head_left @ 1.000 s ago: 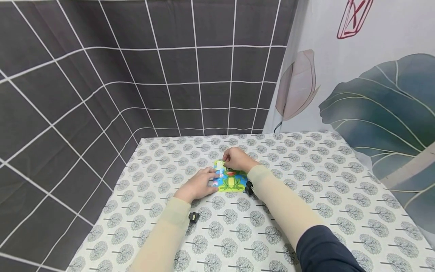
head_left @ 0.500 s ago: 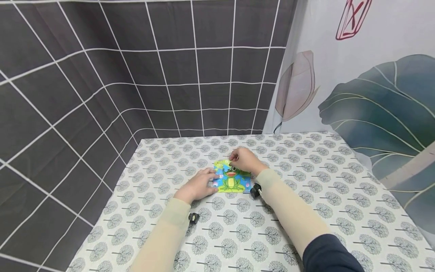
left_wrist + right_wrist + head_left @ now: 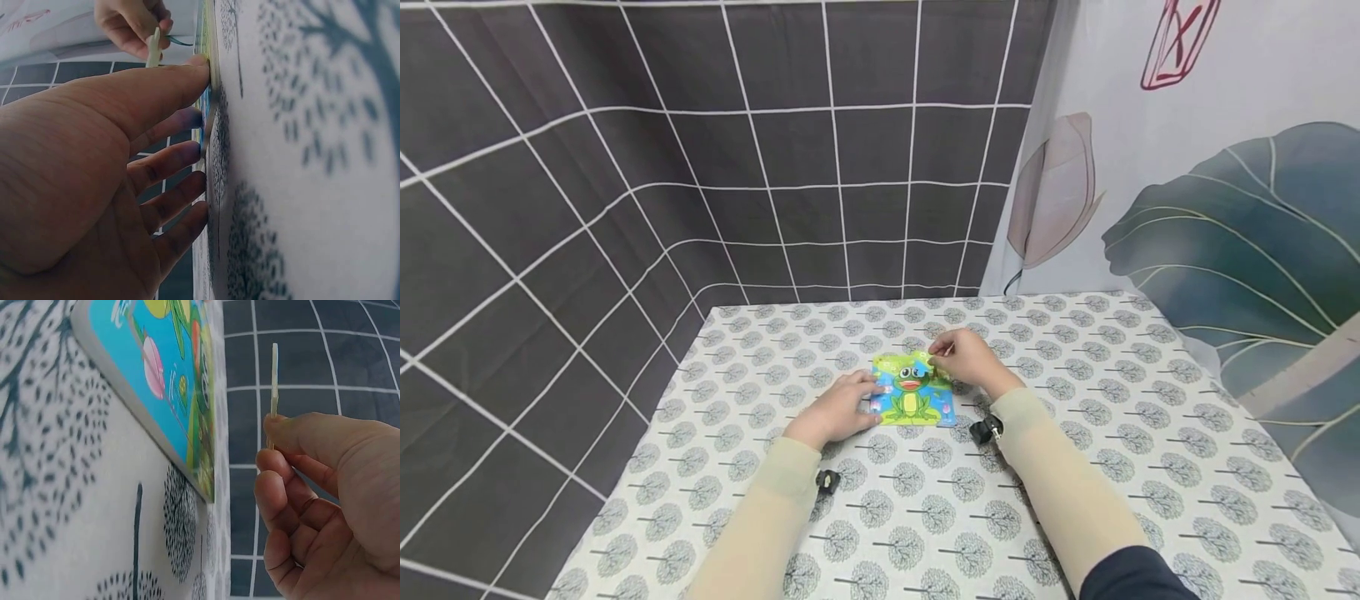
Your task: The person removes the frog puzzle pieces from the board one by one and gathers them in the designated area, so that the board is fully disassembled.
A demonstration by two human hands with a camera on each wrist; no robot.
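Observation:
A frog jigsaw puzzle in green, yellow and blue lies flat on the cloth in the head view. At its left edge rests my left hand, with fingers spread and fairly straight; in the left wrist view the fingertips touch the board's side. My right hand is over the puzzle's upper right corner and pinches a thin puzzle piece between thumb and fingers. In the right wrist view that piece stands on edge, clear of the board. Part of the puzzle's upper right is hidden behind the hand and piece.
A white cloth printed with grey trees covers the table. Behind it hangs a dark curtain with a white grid. A pale curtain with leaf prints hangs on the right. Black wrist mounts sit near both wrists.
My right hand has moved to the right across the puzzle's top, carrying the pinched puzzle piece, and more of the frog's face shows. My left hand has stayed at the left edge.

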